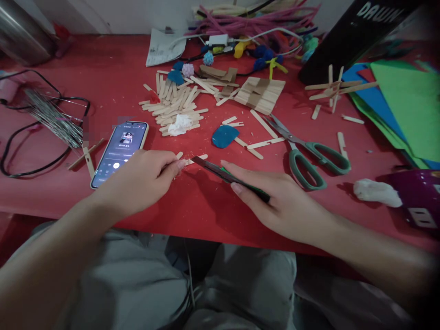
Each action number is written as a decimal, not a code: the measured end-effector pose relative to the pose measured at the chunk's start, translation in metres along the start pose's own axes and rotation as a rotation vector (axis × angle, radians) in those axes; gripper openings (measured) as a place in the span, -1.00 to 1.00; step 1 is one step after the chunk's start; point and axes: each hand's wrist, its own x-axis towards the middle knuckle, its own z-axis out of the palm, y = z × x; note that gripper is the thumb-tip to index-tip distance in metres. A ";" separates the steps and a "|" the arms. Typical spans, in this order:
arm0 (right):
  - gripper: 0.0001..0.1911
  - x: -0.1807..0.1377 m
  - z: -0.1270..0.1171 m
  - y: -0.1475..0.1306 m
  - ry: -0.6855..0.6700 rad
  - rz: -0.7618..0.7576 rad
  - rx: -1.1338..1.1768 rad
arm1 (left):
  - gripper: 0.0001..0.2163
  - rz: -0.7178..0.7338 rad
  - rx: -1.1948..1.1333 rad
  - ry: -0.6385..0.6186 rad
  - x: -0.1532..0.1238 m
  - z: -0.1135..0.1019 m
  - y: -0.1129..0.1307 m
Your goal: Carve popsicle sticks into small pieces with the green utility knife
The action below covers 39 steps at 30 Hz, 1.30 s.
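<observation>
My left hand (146,181) pinches a short wooden craft stick (192,161) against the red table (213,206), fingers closed on its near end. My right hand (275,204) is wrapped round a green-handled utility knife (223,174), index finger stretched along its back. The dark blade tip touches the stick near its middle. Small wood shavings lie scattered around the cut spot.
A phone (118,153) with a lit screen lies just left of my left hand. Green-handled scissors (309,156), a blue foam piece (224,136), a pile of craft sticks (178,107), a glued stick panel (261,94), white putty (376,191), coloured paper sheets (402,105) and wires (51,119) surround the spot.
</observation>
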 end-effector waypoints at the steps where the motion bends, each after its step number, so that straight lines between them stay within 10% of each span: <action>1: -0.55 0.000 0.000 0.000 -0.007 0.006 -0.001 | -0.64 0.005 0.002 -0.002 0.000 0.000 0.000; 39: -0.53 -0.001 -0.001 -0.001 -0.034 0.032 -0.008 | -0.69 0.044 0.025 0.024 -0.004 0.004 0.007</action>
